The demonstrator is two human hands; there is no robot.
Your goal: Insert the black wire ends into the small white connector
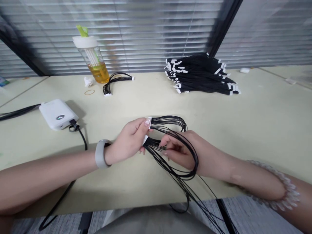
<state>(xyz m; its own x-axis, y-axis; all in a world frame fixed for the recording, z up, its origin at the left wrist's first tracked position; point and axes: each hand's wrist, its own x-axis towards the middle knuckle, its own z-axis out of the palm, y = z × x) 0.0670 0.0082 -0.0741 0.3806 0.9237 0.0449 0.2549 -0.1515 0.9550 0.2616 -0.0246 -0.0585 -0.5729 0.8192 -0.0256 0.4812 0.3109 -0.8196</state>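
Note:
Two white connectors of a black wire harness (168, 162) are pinched in my left hand (130, 138), one above the other. From them the thin black wires loop to the right, and some hang over the table's front edge. My right hand (186, 149) is among the loops, its thumb and fingertips curled close together near the lower connector. Whether a wire lies between those fingertips is too small to make out. A wide loop passes in front of the right hand.
Behind lie a large pile of black cables (200, 74), a short cable bundle (117, 79), a bottle of amber liquid (97, 68) and a rubber band (89, 92). A white power bank (58, 113) with a black cord sits at the left of the table (263, 130).

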